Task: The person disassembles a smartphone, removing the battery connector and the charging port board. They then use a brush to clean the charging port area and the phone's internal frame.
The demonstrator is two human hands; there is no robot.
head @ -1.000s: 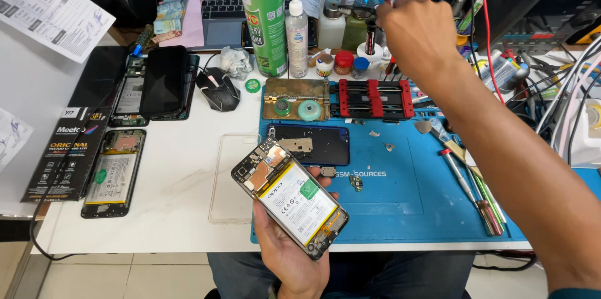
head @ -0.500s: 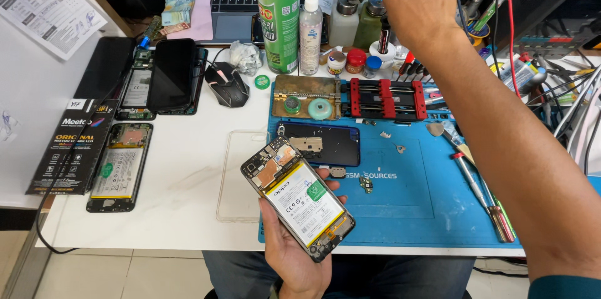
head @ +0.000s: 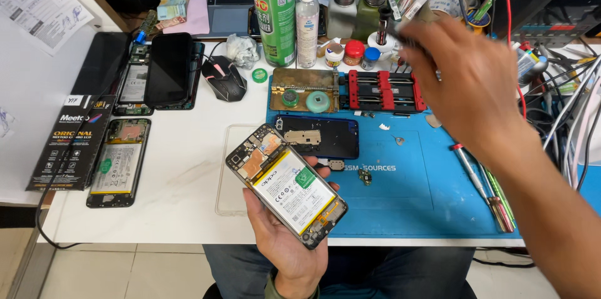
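1. Opened phone point(head: 287, 185) with its back cover off is gripped in the left hand point(head: 285, 236), fingers wrapped around its lower edges; the battery faces up and the body is tilted diagonally, over the front edge of the white table point(head: 181, 174).
2. Just behind the phone, a clear case point(head: 230, 174) is laid flat on the table, partly hidden by the handset.
3. On the blue work mat point(head: 413, 192) a dark back cover point(head: 319, 137) is seen, with a small loose part point(head: 365, 177) near it (too small to identify).
4. Screwdrivers point(head: 488, 186) are laid along the mat's right side.
5. To the left, a second opened phone point(head: 119, 161) is placed beside a black box point(head: 72, 142).
6. Farther back, a red and brass holding jig point(head: 350, 89) is set at the mat's far edge.
7. The right hand point(head: 466, 77) is raised above the jig's right end, fingers closed on a thin tool (blurred, so its kind cannot be told).
8. At the rear, a green spray can point(head: 273, 11) and a clear bottle point(head: 307, 24) stand upright.
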